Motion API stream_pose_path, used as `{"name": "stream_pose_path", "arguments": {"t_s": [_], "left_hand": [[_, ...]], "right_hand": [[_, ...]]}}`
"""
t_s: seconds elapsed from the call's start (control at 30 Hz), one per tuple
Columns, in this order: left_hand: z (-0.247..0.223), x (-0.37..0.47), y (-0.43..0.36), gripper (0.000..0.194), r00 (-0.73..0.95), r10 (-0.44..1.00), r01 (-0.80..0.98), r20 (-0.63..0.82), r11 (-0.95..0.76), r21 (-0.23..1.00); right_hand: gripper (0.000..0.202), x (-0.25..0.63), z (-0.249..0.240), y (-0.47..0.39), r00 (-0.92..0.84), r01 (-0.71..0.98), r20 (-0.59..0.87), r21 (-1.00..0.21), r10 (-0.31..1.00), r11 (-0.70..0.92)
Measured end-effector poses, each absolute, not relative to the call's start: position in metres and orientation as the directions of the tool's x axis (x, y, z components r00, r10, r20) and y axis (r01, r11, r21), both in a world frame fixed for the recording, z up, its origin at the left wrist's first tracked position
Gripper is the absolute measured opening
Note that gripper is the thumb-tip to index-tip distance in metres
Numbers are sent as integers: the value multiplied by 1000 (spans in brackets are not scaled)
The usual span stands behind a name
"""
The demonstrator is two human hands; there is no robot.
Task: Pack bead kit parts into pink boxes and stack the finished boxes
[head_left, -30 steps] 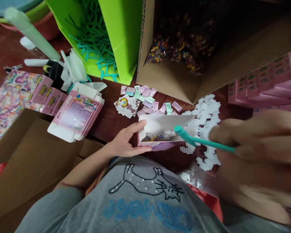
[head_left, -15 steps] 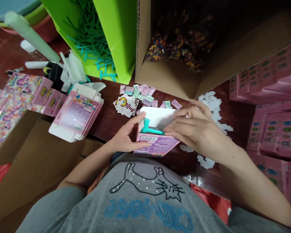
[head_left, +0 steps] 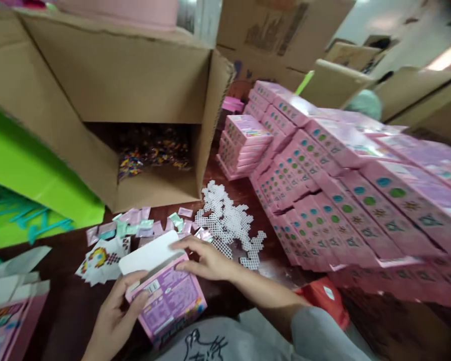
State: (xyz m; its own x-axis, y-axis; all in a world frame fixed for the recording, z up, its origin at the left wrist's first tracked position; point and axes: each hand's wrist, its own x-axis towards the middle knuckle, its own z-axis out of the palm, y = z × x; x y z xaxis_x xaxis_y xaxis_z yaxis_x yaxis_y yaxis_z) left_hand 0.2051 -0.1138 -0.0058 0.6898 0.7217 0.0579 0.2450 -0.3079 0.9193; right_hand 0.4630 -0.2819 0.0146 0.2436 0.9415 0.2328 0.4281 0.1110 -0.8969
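Note:
Close to my body is a pink and purple small carton (head_left: 173, 301), tilted, its white top flap (head_left: 150, 253) standing up. My left hand (head_left: 116, 313) grips its left side, thumb on the printed face. My right hand (head_left: 206, 258) is closed on the upper right corner, fingers at the flap and thumb on the front edge. The inside of the carton is mostly hidden. Just beyond it lie small pastel sachets (head_left: 135, 223), pixel-pattern cards (head_left: 99, 260) and a heap of white plastic grid pieces (head_left: 225, 215).
A large cardboard box (head_left: 146, 85) with colourful packets stands behind. At left is a bright green box (head_left: 41, 165) holding teal plastic hammers (head_left: 47, 225). Stacked pink cartons (head_left: 315, 210) rise along the right. Another open carton (head_left: 15, 321) lies at lower left.
My view has swung to the right. My right hand has come out of the carton's mouth to its edge and flap. The teal hammer seen inside is out of sight now.

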Motion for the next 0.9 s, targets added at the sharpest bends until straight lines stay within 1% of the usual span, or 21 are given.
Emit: {"name": "stream_pose_path", "arguments": {"t_s": [0.07,0.13,0.2,0.27,0.3,0.37,0.4,0.43,0.5,0.6,0.7,0.77,0.83,0.9], "left_hand": [[-18,210,-110,42,687,722,224,81,-316,922],[-25,212,-112,36,679,729,227,87,-321,919],[-29,213,-117,33,675,735,243,65,-306,921],[-33,214,-122,33,608,793,257,47,-253,933],[-34,215,-125,34,568,822,251,32,-210,945],[-33,214,-127,45,535,844,205,-16,-112,972],[-31,213,-128,48,555,831,186,-40,-77,980],[-29,212,-127,46,599,799,178,-59,-61,982],[-22,207,-124,37,687,722,203,-83,-81,976],[-8,202,-119,40,727,676,264,-122,-111,958],[4,203,-116,48,710,674,298,-206,-23,954],[12,208,-116,54,670,699,313,-250,40,949],[18,212,-116,57,642,723,329,-253,38,943],[22,214,-118,57,664,719,320,-205,-25,947]], "right_hand": [[38,461,4,-290,255,387,184,-919,949,74],[33,457,0,-299,273,344,167,-937,947,66],[35,453,-4,-306,294,318,182,-944,938,84],[42,449,-8,-310,328,327,222,-939,918,111],[49,448,-11,-310,356,337,239,-935,903,114],[59,445,-14,-310,409,354,253,-930,877,103],[57,444,-15,-309,421,353,257,-930,870,104],[50,444,-14,-308,418,346,258,-932,871,110],[35,445,-9,-305,364,319,266,-936,892,149],[33,446,4,-301,302,311,280,-933,911,183],[33,444,15,-294,344,313,225,-943,912,115],[33,444,19,-289,376,239,156,-969,913,67],[33,446,22,-287,376,161,109,-986,920,51],[31,447,23,-290,338,128,87,-991,937,46]]}}
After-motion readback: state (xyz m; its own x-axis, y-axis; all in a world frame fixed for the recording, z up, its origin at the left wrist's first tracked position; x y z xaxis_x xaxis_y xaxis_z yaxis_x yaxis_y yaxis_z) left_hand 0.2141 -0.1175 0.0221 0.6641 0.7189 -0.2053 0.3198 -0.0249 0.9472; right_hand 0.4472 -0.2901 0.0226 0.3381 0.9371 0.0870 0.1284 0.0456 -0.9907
